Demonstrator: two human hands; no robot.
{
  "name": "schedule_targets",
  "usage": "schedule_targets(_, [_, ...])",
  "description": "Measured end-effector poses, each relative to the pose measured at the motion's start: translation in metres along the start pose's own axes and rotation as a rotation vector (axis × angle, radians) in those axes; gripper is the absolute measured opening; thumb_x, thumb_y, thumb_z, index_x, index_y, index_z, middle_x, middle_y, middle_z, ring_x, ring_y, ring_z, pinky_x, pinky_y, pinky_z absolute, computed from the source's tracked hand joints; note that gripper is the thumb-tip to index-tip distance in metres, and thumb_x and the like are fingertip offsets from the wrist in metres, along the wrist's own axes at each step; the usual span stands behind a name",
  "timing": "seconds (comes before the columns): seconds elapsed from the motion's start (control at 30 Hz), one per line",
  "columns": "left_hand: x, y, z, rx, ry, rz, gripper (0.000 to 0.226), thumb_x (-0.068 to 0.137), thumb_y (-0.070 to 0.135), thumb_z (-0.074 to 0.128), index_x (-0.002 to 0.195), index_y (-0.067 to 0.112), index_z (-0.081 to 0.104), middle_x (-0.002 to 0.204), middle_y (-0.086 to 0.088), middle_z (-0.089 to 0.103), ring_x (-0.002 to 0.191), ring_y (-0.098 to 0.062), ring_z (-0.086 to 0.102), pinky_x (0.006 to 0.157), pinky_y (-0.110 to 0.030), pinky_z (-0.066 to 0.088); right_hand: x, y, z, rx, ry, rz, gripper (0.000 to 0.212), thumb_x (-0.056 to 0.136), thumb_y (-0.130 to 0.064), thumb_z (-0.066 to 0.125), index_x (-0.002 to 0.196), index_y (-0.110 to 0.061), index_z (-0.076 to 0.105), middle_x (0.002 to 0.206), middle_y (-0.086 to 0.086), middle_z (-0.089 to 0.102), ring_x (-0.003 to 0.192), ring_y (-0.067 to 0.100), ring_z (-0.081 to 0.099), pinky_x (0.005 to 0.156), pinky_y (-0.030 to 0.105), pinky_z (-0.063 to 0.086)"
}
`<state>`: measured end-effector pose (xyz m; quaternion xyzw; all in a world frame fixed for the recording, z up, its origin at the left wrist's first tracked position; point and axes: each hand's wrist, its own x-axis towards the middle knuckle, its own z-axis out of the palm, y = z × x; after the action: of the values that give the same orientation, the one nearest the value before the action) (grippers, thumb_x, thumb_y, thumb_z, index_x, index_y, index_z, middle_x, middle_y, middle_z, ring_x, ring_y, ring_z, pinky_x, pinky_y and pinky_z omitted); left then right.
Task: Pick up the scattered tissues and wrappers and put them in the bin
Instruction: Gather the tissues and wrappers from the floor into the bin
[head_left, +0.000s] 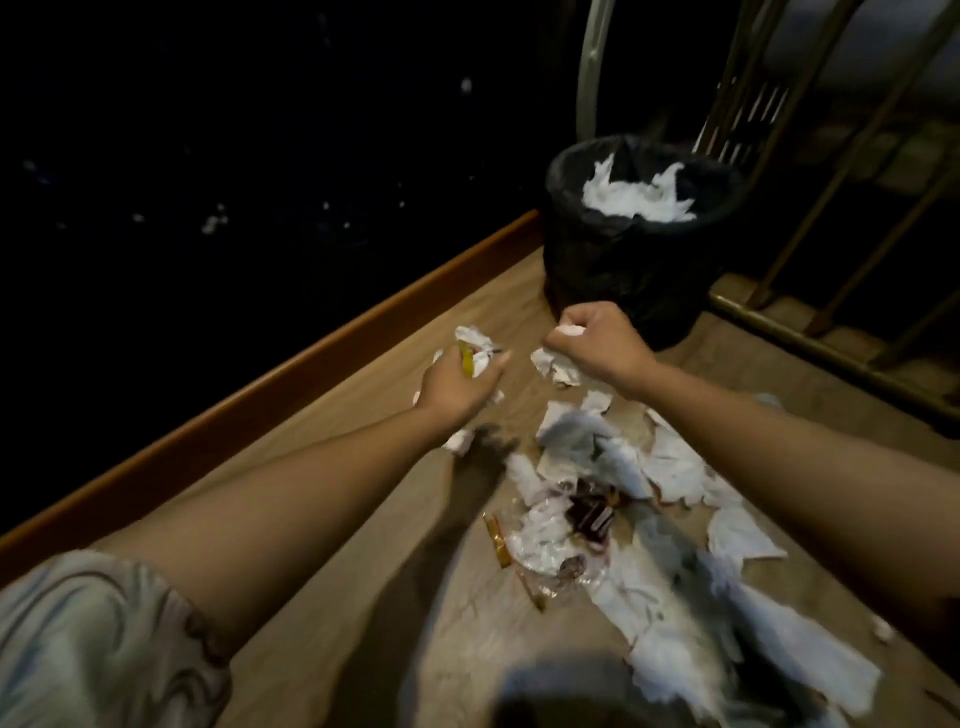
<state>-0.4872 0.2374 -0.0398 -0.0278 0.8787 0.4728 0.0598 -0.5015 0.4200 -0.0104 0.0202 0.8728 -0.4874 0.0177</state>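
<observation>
Both hands reach toward the bin (641, 270): the left hand (457, 384) grips tissues (475, 343) with a yellow wrapper (104, 358), and the right hand (602, 343) clutches one tissue (556, 366). Many tissues lie scattered on the floor (322, 467) below the right arm, with one dark wrapper (589, 514) and two yellow ones among them. More tissue sits inside the bin.

bin (623, 280): black-lined, upright, upper right, white tissue inside | tissues (670, 467), wrappers (587, 514): crumpled, scattered lower centre-right | my fists grip more

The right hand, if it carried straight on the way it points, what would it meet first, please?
Probably the black-lined bin: the right hand, gripping crumpled tissue, points towards it, with only bare floor visible between. Depth is unclear.
</observation>
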Motion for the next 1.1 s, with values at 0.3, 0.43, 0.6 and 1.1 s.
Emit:
schedule_targets(0.3, [0.041,0.119,-0.021,0.401,-0.102,0.107,0.017,0.088,0.005,0.064,0.102,0.006,0.073,0.099,-0.003,0.069,0.076,-0.010,0.057,0.062,-0.021,0.047,0.017,-0.007,-0.073,0.365,0.187,0.161,0.033,0.078,-0.034,0.078,0.071,-0.018,0.050,0.063,-0.002,0.051,0.058,0.010,0.048,0.049,0.018,0.041])
schedule_targets(0.43, [0.063,0.108,-0.018,0.510,-0.193,0.112,0.033,0.092,-0.004,0.051,0.121,0.007,0.063,0.123,-0.011,0.061,0.095,-0.022,0.065,0.077,-0.035,0.059,0.034,0.006,-0.070,0.264,0.002,0.296,0.030,0.075,-0.028,0.082,0.082,-0.014,0.057,0.077,0.004,0.060,0.068,0.014,0.055,0.060,0.025,0.046])
schedule_targets(0.6, [0.100,0.037,0.013,0.752,-0.439,0.077,0.068,0.090,-0.005,0.048,0.151,0.012,0.024,0.137,-0.017,0.048,0.102,-0.024,0.057,0.074,-0.031,0.050,0.059,0.047,-0.037,0.027,-0.084,0.427,0.019,0.088,0.001,0.056,0.099,-0.009,0.068,0.093,0.011,0.064,0.080,0.024,0.061,0.075,0.032,0.051])
schedule_targets(1.1, [0.150,-0.161,0.017,0.696,-0.505,0.301,0.056,0.096,0.024,0.051,0.147,0.027,0.028,0.158,-0.007,0.017,0.147,-0.029,0.014,0.118,-0.041,0.019,0.054,0.148,0.137,-0.627,-0.063,0.623,0.051,0.085,-0.024,0.062,0.132,-0.025,0.043,0.134,0.007,0.043,0.122,0.027,0.044,0.096,0.039,0.044])
